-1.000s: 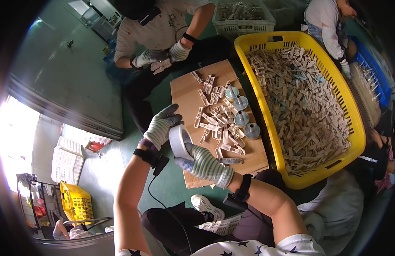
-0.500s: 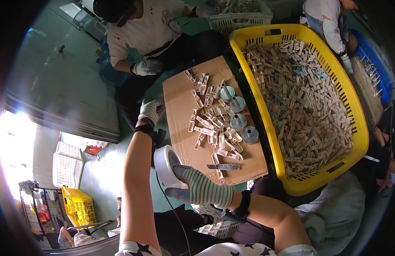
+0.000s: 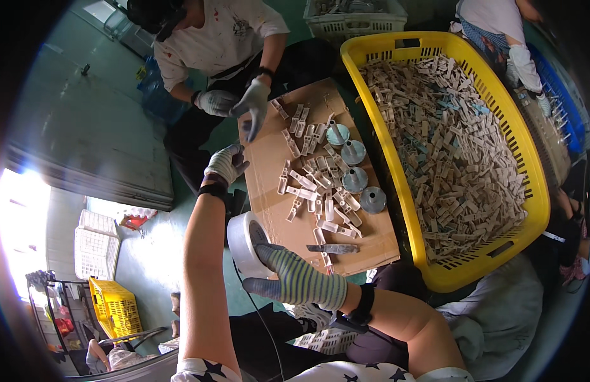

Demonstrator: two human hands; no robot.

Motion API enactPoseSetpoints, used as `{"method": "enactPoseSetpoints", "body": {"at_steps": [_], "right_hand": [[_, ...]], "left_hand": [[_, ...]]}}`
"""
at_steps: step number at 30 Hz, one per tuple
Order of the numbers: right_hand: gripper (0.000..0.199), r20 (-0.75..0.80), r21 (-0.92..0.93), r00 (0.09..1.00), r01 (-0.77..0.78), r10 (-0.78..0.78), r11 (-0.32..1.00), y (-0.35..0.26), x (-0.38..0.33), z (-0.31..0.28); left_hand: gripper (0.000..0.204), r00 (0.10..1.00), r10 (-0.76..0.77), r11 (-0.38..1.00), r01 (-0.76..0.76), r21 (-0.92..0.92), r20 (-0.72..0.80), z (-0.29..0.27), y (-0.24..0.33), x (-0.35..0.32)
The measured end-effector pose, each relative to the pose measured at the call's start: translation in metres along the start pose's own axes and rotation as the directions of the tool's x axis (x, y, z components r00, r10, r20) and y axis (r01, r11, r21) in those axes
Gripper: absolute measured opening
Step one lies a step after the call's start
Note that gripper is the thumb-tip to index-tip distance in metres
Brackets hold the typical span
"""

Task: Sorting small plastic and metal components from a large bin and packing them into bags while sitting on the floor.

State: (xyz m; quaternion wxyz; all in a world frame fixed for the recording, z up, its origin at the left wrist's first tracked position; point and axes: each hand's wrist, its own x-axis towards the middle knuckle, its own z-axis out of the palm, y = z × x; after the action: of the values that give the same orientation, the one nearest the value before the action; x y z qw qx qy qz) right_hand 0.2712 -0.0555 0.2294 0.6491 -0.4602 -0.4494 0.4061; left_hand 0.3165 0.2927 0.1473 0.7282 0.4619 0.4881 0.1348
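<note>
My right hand (image 3: 301, 277), in a striped grey glove, grips a wide roll of pale tape (image 3: 245, 249) at the near left corner of the cardboard sheet (image 3: 269, 197). My left hand (image 3: 225, 164), in a whitish glove, is at the sheet's left edge with its fingers curled; what they hold, if anything, is hidden. Loose beige plastic clip-like parts (image 3: 301, 180) lie scattered on the cardboard. Along its right side stand several round grey-green metal pieces with stems (image 3: 354, 180). A slim grey-handled tool (image 3: 336, 248) lies near the front edge.
A large yellow crate (image 3: 406, 210) full of similar parts stands at the right. Across the cardboard sits a co-worker, whose gloved hand (image 3: 253, 105) reaches over its far left corner. Another person works beside a blue crate (image 3: 553, 95). A black cord (image 3: 263, 321) hangs near my legs.
My left hand has risen slightly, and its fingers have curled in. The co-worker's other hand has come down from the far crate to the cardboard. My right hand stays on the tape roll.
</note>
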Motion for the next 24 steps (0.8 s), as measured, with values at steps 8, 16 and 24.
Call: {"method": "enactPoseSetpoints", "body": {"at_steps": [8, 16, 24], "right_hand": [[0.052, -0.094, 0.003, 0.996, 0.009, -0.008, 1.0, 0.006, -0.004, 0.018], [0.041, 0.147, 0.008, 0.939, -0.314, 0.31, 0.949, 0.013, -0.048, 0.101], [0.027, 0.233, 0.277, 0.683, -0.729, 0.693, 0.626, 0.105, -0.136, 0.153]], "left_hand": [[0.018, 0.995, 0.018, 0.991, -0.005, 0.133, -0.1, 0.021, 0.002, -0.039], [0.076, 0.797, 0.597, 0.496, -0.46, 0.737, 0.095, -0.109, -0.048, -0.063], [0.076, 0.994, 0.072, 0.989, -0.081, 0.125, 0.078, -0.165, -0.229, -0.258]]}}
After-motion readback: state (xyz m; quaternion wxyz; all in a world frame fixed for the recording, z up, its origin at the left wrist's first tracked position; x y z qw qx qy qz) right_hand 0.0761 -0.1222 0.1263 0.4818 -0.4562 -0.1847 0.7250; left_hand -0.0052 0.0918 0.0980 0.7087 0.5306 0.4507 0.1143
